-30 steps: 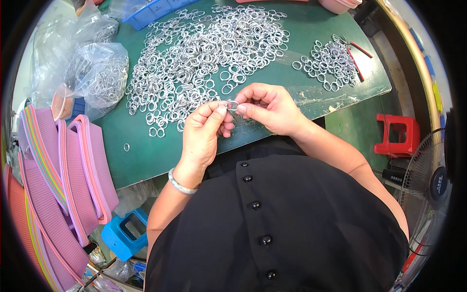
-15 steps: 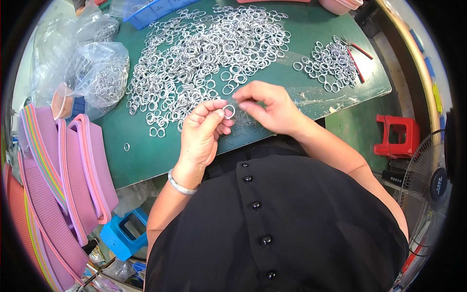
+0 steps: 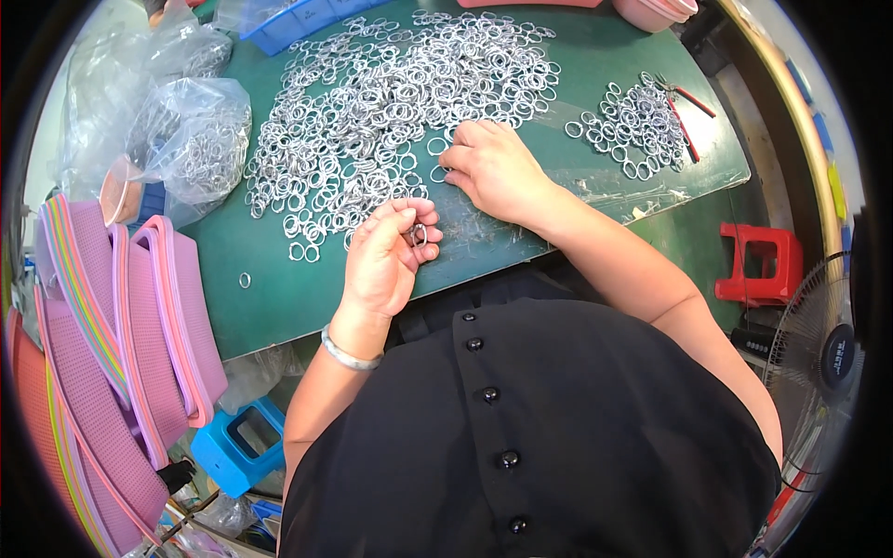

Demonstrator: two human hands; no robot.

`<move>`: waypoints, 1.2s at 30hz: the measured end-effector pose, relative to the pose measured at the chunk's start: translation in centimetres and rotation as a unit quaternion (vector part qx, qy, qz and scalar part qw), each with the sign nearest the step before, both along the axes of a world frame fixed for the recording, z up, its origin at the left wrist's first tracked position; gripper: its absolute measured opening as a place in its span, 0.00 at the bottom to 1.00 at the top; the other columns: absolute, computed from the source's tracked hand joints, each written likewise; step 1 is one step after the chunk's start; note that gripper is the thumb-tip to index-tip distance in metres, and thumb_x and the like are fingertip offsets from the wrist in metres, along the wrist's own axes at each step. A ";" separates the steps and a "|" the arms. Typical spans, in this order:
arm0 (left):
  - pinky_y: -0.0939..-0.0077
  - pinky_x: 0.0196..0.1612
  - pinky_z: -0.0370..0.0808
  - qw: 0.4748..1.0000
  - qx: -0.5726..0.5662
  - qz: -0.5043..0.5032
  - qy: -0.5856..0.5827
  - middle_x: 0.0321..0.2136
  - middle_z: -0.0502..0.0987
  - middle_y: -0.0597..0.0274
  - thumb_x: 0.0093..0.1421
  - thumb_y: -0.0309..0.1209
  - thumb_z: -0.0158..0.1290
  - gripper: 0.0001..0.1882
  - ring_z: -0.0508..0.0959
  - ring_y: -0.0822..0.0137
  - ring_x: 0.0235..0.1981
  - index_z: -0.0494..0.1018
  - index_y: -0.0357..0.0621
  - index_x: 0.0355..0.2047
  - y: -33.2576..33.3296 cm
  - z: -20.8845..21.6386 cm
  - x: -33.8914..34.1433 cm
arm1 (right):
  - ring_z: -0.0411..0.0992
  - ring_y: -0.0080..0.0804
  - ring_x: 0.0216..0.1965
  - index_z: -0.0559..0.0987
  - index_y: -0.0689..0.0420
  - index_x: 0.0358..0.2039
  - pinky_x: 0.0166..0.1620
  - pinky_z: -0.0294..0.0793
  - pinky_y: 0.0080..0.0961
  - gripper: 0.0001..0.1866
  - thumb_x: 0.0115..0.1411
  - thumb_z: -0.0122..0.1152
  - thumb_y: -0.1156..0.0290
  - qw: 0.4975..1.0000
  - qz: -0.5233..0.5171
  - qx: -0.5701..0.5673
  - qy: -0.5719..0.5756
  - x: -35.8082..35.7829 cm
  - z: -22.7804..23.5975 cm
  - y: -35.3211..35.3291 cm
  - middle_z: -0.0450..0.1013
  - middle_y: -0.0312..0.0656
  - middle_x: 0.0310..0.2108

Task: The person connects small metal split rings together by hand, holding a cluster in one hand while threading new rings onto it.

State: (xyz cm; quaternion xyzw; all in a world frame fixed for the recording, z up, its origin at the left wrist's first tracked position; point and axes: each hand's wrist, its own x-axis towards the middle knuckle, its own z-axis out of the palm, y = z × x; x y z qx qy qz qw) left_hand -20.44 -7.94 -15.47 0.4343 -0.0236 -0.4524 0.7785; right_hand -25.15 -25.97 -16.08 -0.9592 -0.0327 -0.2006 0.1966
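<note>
A silver metal ring (image 3: 419, 235) is held in the curled fingers of my left hand (image 3: 377, 251), just in front of the pile's near edge. My right hand (image 3: 498, 175) reaches to that edge with its fingers pinched together. At its fingertips is another metal ring (image 3: 437, 175), partly covered by them. Beyond both hands spreads a large heap of metal rings (image 3: 372, 107) on the green table (image 3: 326, 312). A smaller heap of rings (image 3: 642, 121) lies at the right, next to red-handled pliers (image 3: 684, 116).
Clear plastic bags (image 3: 200, 139) of metal parts stand at the left. Pink and purple baskets (image 3: 167, 325) are stacked beside the table. A blue tray (image 3: 302, 23) is at the back. Stools, one blue (image 3: 237, 451) and one red (image 3: 761, 265), and a fan (image 3: 833, 353) stand around.
My right hand has moved away from the left hand, forward to the ring at the heap's edge. My left hand has lowered slightly and turned, its ring still held.
</note>
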 end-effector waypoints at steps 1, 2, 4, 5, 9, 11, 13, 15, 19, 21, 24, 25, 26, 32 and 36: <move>0.82 0.26 0.69 0.999 0.037 -0.002 -0.016 0.25 0.71 0.62 0.56 0.26 0.42 0.08 0.71 0.71 0.24 0.69 0.37 0.33 0.0 0.1 0.0 | 0.65 0.36 0.34 0.75 0.55 0.26 0.38 0.62 0.31 0.09 0.41 0.61 0.72 1.000 0.010 0.014 -0.013 0.1 -0.1 -0.1 0.65 0.37 0.26; 0.82 0.26 0.69 0.999 0.037 -0.002 -0.016 0.25 0.71 0.62 0.56 0.26 0.42 0.08 0.71 0.71 0.24 0.69 0.37 0.33 -0.1 0.1 -0.1 | 0.65 0.36 0.34 0.75 0.55 0.26 0.38 0.62 0.31 0.09 0.41 0.61 0.72 1.000 0.010 0.014 -0.013 0.1 0.0 -0.1 0.65 0.37 0.26; 0.83 0.24 0.66 0.998 0.048 -0.013 -0.037 0.24 0.70 0.62 0.56 0.28 0.43 0.08 0.70 0.73 0.23 0.68 0.37 0.33 -0.2 0.2 -0.2 | 0.65 0.36 0.34 0.74 0.56 0.25 0.38 0.61 0.31 0.08 0.41 0.60 0.73 0.999 0.013 0.041 -0.011 0.2 0.0 -0.2 0.65 0.37 0.27; 0.83 0.24 0.66 0.998 0.048 -0.013 -0.037 0.24 0.70 0.62 0.56 0.28 0.43 0.08 0.70 0.73 0.23 0.68 0.37 0.33 -0.2 0.2 -0.3 | 0.65 0.36 0.34 0.74 0.56 0.25 0.38 0.61 0.31 0.08 0.41 0.60 0.73 0.999 0.013 0.041 -0.012 0.2 0.1 -0.1 0.65 0.37 0.27; 0.84 0.23 0.65 0.998 0.054 -0.015 -0.042 0.23 0.70 0.63 0.56 0.26 0.43 0.07 0.69 0.73 0.22 0.69 0.37 0.32 -0.1 0.2 -0.3 | 0.65 0.36 0.33 0.71 0.56 0.22 0.37 0.61 0.30 0.05 0.42 0.57 0.75 0.999 0.012 0.044 -0.010 0.3 0.3 0.0 0.65 0.37 0.26; 0.84 0.23 0.65 0.997 0.054 -0.018 -0.045 0.22 0.70 0.63 0.56 0.26 0.43 0.07 0.69 0.73 0.22 0.69 0.37 0.32 -0.1 0.1 -0.2 | 0.66 0.36 0.32 0.71 0.56 0.21 0.36 0.61 0.30 0.04 0.43 0.56 0.76 0.999 0.013 0.045 -0.015 0.1 0.6 -0.1 0.65 0.37 0.25; 0.84 0.23 0.65 0.997 0.055 -0.022 -0.044 0.22 0.70 0.63 0.56 0.26 0.43 0.07 0.69 0.73 0.22 0.69 0.37 0.32 0.0 0.1 -0.3 | 0.66 0.38 0.26 0.70 0.58 0.21 0.32 0.63 0.31 0.02 0.44 0.54 0.76 0.997 0.020 0.079 -0.012 -0.5 1.2 -0.9 0.66 0.40 0.21; 0.84 0.23 0.65 0.997 0.058 -0.022 -0.048 0.22 0.70 0.63 0.56 0.26 0.43 0.07 0.68 0.73 0.22 0.69 0.37 0.32 0.1 0.2 -0.3 | 0.66 0.40 0.20 0.69 0.61 0.21 0.25 0.65 0.28 0.02 0.45 0.51 0.78 0.989 0.027 0.145 0.010 -1.4 2.6 -2.5 0.66 0.44 0.17; 0.85 0.22 0.65 0.998 0.047 -0.024 -0.045 0.22 0.71 0.63 0.56 0.25 0.45 0.06 0.69 0.74 0.21 0.70 0.37 0.31 0.0 0.1 -0.4 | 0.66 0.37 0.20 0.69 0.62 0.22 0.26 0.65 0.27 0.02 0.45 0.50 0.79 0.989 -0.022 0.105 0.101 -4.5 4.0 -8.0 0.67 0.45 0.18; 0.85 0.22 0.65 0.997 0.060 -0.018 -0.052 0.22 0.70 0.63 0.56 0.25 0.44 0.06 0.68 0.74 0.21 0.70 0.37 0.32 0.0 0.4 -0.6 | 0.68 0.41 0.24 0.71 0.62 0.24 0.29 0.66 0.29 0.03 0.45 0.52 0.78 0.984 -0.080 0.008 0.159 -5.7 3.9 -10.4 0.69 0.45 0.20; 0.85 0.22 0.63 0.995 0.069 -0.029 -0.068 0.23 0.69 0.64 0.56 0.27 0.44 0.06 0.66 0.75 0.21 0.68 0.38 0.32 -0.2 0.4 -0.6 | 0.68 0.43 0.28 0.73 0.61 0.26 0.32 0.67 0.29 0.04 0.46 0.52 0.78 0.981 -0.107 -0.031 0.156 -7.1 3.4 -12.5 0.69 0.45 0.23; 0.85 0.21 0.62 0.995 0.073 -0.029 -0.069 0.23 0.69 0.64 0.56 0.26 0.44 0.06 0.66 0.75 0.21 0.68 0.39 0.32 -0.2 0.5 -0.7 | 0.68 0.43 0.29 0.73 0.61 0.27 0.34 0.67 0.29 0.05 0.47 0.52 0.78 0.988 -0.105 -0.010 0.117 -7.5 3.5 -12.9 0.70 0.45 0.25; 0.85 0.21 0.62 0.995 0.068 -0.032 -0.070 0.22 0.68 0.65 0.56 0.26 0.43 0.06 0.66 0.75 0.21 0.68 0.39 0.31 -0.4 0.4 -0.7 | 0.68 0.42 0.30 0.74 0.61 0.28 0.35 0.68 0.29 0.06 0.48 0.51 0.78 0.992 -0.102 0.010 0.077 -7.7 3.7 -13.4 0.70 0.45 0.26; 0.86 0.20 0.62 0.993 0.080 -0.031 -0.084 0.21 0.68 0.66 0.57 0.26 0.43 0.06 0.66 0.76 0.20 0.68 0.39 0.31 -0.3 0.5 -0.8 | 0.69 0.40 0.30 0.74 0.61 0.28 0.34 0.68 0.29 0.06 0.49 0.52 0.77 0.993 -0.117 0.028 0.003 -7.1 4.8 -12.3 0.70 0.43 0.27; 0.87 0.19 0.61 0.991 0.088 -0.039 -0.093 0.21 0.67 0.66 0.57 0.26 0.43 0.06 0.66 0.77 0.19 0.68 0.38 0.32 -0.5 0.5 -0.9 | 0.67 0.40 0.29 0.75 0.60 0.26 0.33 0.67 0.30 0.05 0.46 0.55 0.76 0.999 -0.010 0.028 0.035 -5.7 3.5 -8.6 0.68 0.43 0.23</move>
